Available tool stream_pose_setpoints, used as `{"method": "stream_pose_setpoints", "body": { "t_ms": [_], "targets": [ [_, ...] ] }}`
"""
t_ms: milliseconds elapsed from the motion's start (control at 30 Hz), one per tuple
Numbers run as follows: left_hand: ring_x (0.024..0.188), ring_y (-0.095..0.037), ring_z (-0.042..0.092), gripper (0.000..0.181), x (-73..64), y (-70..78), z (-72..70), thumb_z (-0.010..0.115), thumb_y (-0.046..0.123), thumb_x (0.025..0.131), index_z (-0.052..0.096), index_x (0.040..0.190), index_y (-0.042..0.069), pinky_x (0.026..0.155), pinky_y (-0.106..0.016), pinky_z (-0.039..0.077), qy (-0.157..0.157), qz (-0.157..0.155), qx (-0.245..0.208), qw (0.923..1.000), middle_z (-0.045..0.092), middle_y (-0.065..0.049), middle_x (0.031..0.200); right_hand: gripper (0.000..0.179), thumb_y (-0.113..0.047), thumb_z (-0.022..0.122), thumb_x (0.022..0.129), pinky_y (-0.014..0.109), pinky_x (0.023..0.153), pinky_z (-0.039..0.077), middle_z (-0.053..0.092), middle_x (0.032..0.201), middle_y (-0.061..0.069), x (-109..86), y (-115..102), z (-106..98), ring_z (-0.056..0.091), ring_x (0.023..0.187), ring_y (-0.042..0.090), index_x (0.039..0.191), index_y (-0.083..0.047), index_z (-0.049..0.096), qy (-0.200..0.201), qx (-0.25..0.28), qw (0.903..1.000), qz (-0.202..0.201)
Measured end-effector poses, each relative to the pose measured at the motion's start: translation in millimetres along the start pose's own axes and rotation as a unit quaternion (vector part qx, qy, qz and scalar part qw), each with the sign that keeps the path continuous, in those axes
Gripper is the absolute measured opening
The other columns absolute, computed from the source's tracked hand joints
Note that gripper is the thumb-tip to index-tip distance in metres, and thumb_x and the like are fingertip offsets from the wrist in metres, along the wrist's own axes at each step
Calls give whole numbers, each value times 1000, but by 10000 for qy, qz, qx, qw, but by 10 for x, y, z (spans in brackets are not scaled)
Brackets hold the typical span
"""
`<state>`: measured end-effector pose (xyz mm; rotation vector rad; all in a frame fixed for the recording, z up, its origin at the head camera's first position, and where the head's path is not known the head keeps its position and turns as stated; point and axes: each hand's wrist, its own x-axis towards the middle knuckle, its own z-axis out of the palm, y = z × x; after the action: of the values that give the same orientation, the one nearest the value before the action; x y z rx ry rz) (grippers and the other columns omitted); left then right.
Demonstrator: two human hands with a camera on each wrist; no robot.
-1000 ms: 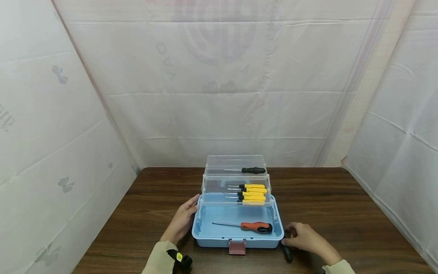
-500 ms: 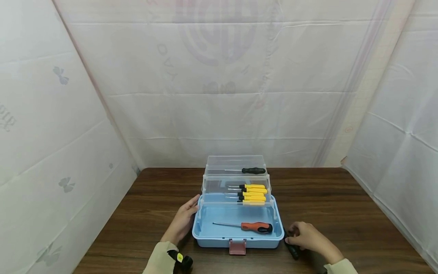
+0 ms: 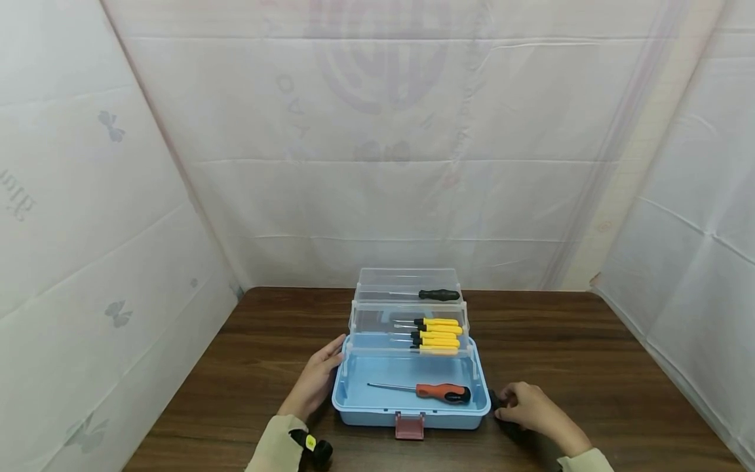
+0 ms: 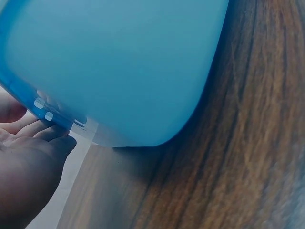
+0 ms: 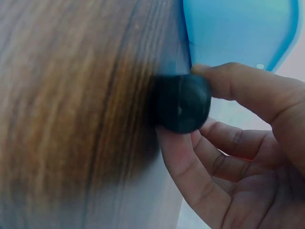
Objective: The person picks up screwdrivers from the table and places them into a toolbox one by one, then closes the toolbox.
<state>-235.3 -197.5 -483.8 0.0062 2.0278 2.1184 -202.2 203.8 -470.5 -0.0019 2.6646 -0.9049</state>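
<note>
My left hand [image 3: 315,380] rests against the left side of a light blue toolbox [image 3: 407,418]. Its fingers touch the rim, as the left wrist view also shows beside the blue wall [image 4: 119,71]. To the right of the box, my right hand [image 3: 527,410] pinches a black, rounded handle [image 5: 183,104] between thumb and fingers, close to the table. The rest of that black-handled tool is mostly hidden. Inside the box lies an orange-and-black screwdriver [image 3: 439,391]. Several yellow-handled screwdrivers [image 3: 438,334] lie in the clear tiered tray [image 3: 371,318], with a black screwdriver [image 3: 439,295] on the tier above.
The toolbox stands with its trays raised at the back and its pink latch [image 3: 409,426] hanging in front. Beneath everything is a dark wooden table [image 3: 271,328]. White sheets [image 3: 377,196] enclose the back and both sides.
The black handle has turned, its near end swinging right and in under my right hand. My left hand and the toolbox stay in place.
</note>
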Motion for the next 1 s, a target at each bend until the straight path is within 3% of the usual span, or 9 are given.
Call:
{"method": "stream_pose_setpoints", "body": {
  "t_ms": [333,1000],
  "targets": [
    [146,-39,16,52,-10,0,-1,38,13,103,24,152,4,116,-55,19,11,-21,14,10000,18,-21,159,23,-9,75,76,26,48,48,58,71,4,-7,18,3,54,55,15,95,2,67,205,21,9998,-38],
    [146,-39,16,51,-24,2,4,38,12,103,24,152,4,116,-55,19,-7,13,22,10000,19,-21,158,17,-6,72,72,27,55,46,61,71,3,-28,63,-107,55,65,14,87,1,68,593,91,9969,-504]
  ]
}}
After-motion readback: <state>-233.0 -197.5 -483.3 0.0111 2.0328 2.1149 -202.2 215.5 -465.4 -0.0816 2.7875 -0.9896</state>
